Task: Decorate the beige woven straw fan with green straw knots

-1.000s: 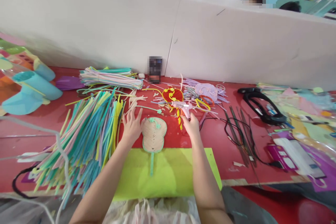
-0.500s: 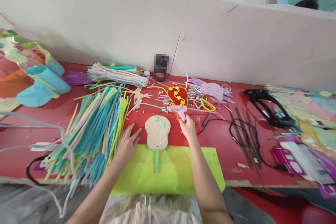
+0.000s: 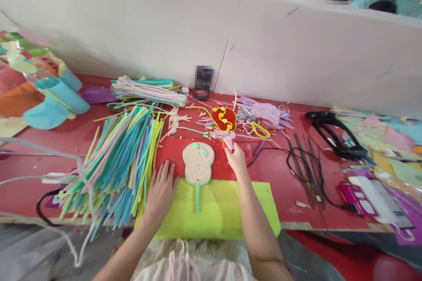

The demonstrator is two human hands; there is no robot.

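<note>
My right hand [image 3: 236, 158] is wrapped around the handle of a pink glue gun [image 3: 227, 136], its nozzle pointing left. By that nozzle lies the small twisted end of a pale green pipe cleaner [image 3: 191, 130]. My left hand [image 3: 162, 189] rests flat with fingers apart, between a large bundle of pipe cleaners and a fan-shaped craft piece. This beige piece [image 3: 198, 167] has a mint-green edge, small mint flowers on top and a green stem [image 3: 198, 199]. It lies across a red sheet and a lime-green mat [image 3: 214, 224].
Loose coloured pipe cleaners [image 3: 121, 162] spread on the left. Beyond the glue gun are a red and yellow fan piece [image 3: 224, 118], scissors [image 3: 259, 126] and a lilac piece [image 3: 265, 114]. A black cable [image 3: 292, 167] loops on the right. A white partition [image 3: 148, 30] borders the red table.
My left hand has drawn back slightly toward me, and its fingers now point forward rather than toward the beige piece. The right hand still holds the glue gun in the same place.
</note>
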